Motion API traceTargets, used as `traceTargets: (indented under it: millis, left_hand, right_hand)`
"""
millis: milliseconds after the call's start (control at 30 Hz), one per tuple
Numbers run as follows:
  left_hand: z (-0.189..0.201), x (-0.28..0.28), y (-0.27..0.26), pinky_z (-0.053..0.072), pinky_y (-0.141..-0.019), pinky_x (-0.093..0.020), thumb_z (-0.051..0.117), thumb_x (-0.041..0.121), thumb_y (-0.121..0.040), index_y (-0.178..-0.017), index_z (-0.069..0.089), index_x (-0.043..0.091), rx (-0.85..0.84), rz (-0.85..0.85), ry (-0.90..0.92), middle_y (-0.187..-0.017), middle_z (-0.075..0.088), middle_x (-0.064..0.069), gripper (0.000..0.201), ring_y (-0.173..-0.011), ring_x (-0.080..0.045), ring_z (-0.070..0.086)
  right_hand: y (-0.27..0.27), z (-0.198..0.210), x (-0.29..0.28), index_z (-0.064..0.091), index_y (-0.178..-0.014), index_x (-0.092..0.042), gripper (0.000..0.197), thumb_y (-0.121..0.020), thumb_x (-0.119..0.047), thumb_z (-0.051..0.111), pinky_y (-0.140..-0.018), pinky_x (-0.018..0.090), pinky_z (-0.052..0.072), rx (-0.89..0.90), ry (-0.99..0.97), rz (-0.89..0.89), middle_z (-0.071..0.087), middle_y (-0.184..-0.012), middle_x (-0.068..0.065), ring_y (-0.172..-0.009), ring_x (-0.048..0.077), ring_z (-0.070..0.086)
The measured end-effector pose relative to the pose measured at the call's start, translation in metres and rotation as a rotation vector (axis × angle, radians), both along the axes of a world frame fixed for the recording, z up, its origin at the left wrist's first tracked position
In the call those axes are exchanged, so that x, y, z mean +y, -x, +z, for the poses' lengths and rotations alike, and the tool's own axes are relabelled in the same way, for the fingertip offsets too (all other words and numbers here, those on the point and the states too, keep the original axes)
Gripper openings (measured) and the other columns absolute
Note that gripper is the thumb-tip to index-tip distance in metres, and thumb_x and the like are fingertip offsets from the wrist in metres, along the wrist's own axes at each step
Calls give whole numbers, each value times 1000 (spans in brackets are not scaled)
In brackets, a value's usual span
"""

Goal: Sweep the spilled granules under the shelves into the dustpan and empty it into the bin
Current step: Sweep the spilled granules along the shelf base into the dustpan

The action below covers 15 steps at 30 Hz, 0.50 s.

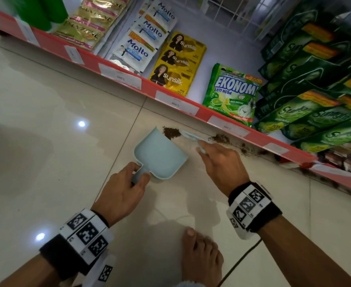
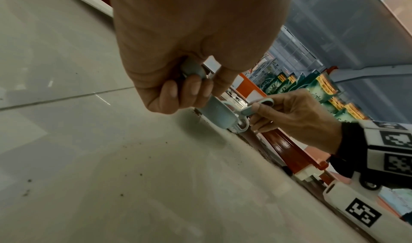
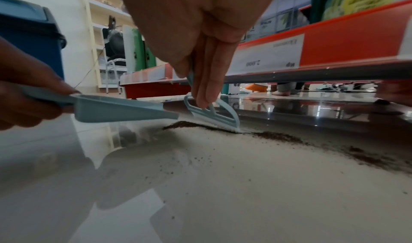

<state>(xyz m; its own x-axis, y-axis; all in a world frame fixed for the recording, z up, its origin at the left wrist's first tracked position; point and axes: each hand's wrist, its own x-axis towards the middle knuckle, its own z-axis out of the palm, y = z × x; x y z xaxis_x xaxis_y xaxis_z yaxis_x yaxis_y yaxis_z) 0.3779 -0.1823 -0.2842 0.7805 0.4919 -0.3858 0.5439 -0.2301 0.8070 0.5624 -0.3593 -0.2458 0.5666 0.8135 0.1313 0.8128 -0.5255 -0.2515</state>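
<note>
A light blue dustpan (image 1: 160, 154) lies on the pale tiled floor, its mouth turned toward the shelf. My left hand (image 1: 141, 171) grips its short handle. My right hand (image 1: 203, 149) pinches a small light blue brush (image 1: 191, 135), whose edge touches the floor between two heaps of brown granules (image 1: 171, 132). In the right wrist view the brush (image 3: 214, 114) stands on a dark line of granules (image 3: 278, 135), just past the dustpan's lip (image 3: 169, 114). More granules trail right along the shelf base. A blue bin (image 3: 29, 35) stands behind the left hand.
The bottom shelf's red edge (image 1: 170, 100) with white price labels overhangs the spill. It carries sachets and green detergent packs (image 1: 230, 94). My bare foot (image 1: 201, 257) and a thin dark cable (image 1: 239, 259) are on the floor behind my hands.
</note>
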Motion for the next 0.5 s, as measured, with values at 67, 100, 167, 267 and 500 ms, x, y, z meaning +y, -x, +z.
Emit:
traceTargets:
  millis: [67, 100, 167, 267, 500]
  left_hand:
    - [0, -3, -2, 39, -51, -24, 53, 39, -95, -90, 55, 20, 2, -11, -2, -56, 55, 4, 20, -49, -6, 50]
    - [0, -4, -3, 40, -51, -25, 53, 39, -95, -90, 55, 20, 4, -16, -5, -56, 56, 3, 20, -50, -7, 51]
    - [0, -7, -6, 40, -51, -26, 53, 40, -95, -89, 54, 21, 10, -26, -10, -57, 57, 3, 20, -51, -9, 53]
    - [0, -11, -10, 41, -52, -28, 53, 40, -95, -87, 53, 22, 2, -36, 12, -57, 57, 3, 20, -51, -11, 52]
    - [0, -14, -14, 42, -53, -30, 52, 40, -95, -91, 53, 21, 13, -50, 7, -59, 57, 3, 20, -54, -13, 53]
  right_hand:
    - [-7, 2, -7, 66, -122, 0, 28, -97, -12, 60, -61, 41, 59, -45, -52, -78, 73, -99, 22, -70, 35, 70]
    - [-13, 3, -10, 65, -122, 0, 29, -96, -10, 59, -62, 42, 59, -75, -39, -123, 72, -99, 22, -72, 36, 70]
    - [-25, 4, -15, 62, -125, -2, 31, -95, -5, 56, -69, 44, 58, -99, 62, -210, 71, -101, 21, -82, 38, 69]
    - [-32, 1, -16, 59, -127, -6, 35, -93, -3, 50, -79, 44, 56, -64, 226, -275, 69, -111, 18, -95, 38, 67]
    - [12, -1, -10, 68, -111, -3, 20, -93, -5, 60, -59, 34, 52, 30, 66, -161, 70, -90, 16, -62, 33, 65]
